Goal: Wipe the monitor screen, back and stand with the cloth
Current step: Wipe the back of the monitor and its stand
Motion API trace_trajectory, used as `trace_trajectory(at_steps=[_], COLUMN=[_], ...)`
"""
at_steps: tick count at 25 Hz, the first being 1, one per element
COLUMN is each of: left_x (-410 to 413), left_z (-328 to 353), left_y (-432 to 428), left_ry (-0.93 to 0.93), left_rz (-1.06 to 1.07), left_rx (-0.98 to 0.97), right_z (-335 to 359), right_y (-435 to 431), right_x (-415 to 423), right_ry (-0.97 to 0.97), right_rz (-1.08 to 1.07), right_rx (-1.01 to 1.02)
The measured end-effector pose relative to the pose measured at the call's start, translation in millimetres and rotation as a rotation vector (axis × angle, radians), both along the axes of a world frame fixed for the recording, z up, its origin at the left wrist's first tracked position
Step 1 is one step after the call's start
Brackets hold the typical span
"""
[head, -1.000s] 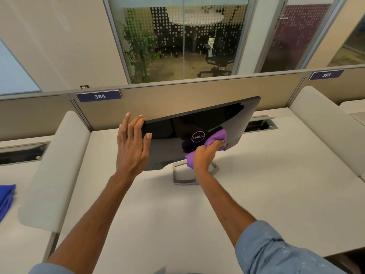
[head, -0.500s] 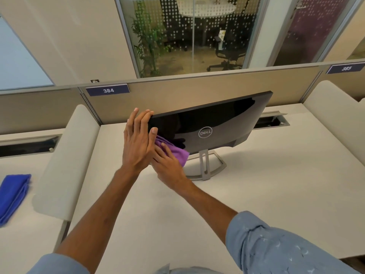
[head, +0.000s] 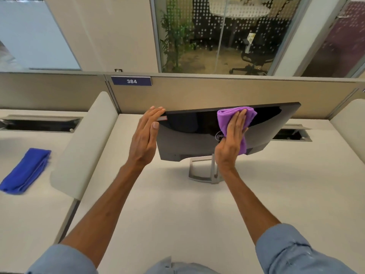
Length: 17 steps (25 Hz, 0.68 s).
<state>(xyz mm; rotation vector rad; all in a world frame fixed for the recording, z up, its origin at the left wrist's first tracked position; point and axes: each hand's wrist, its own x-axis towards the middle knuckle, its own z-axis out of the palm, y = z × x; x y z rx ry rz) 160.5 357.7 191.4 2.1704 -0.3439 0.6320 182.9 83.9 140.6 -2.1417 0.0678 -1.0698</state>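
Right now right hand [head: 231,143] presses purple cloth [head: 235,119] flat on monitor [head: 185,141] back; left hand [head: 145,137], fingers straight, braces its edge.

We see the monitor [head: 189,139] back in two finishes: a glossy black plastic band along the top that mirrors the room, and smooth matt grey plastic below it. Its stand [head: 203,171] looks like brushed silver metal. The purple cloth [head: 235,119] is soft, napped microfibre, folded thick. On the next bench lies a blue cloth [head: 25,171] of the same fuzzy weave. Our bench [head: 177,214] is smooth, matt off-white laminate. The partition [head: 217,91] behind looks like matt beige fabric, framed in grey metal. Our sleeves [head: 292,252] are light blue woven cloth.
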Motion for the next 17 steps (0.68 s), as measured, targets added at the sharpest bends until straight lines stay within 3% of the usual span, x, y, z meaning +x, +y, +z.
trace_trajectory(at_steps=[5, 12, 14, 17], left_x=[-2, -7, -9, -7], left_z=[0, -5, -4, -1], left_y=[-3, -11, -12, -17], left_ry=[0.022, 0.010, -0.005, -0.018], left_rz=[0.022, 0.088, 0.082, 0.082], left_rx=[-0.042, -0.042, -0.043, -0.064], right_z=[-32, -94, -88, -47], right_y=[51, 59, 46, 29], right_x=[-6, -11, -11, -8], right_ry=[0.026, 0.106, 0.107, 0.008], right_rz=[0.365, 0.503, 0.486, 0.307], right_rx=[-0.674, -1.310, -1.239, -0.825])
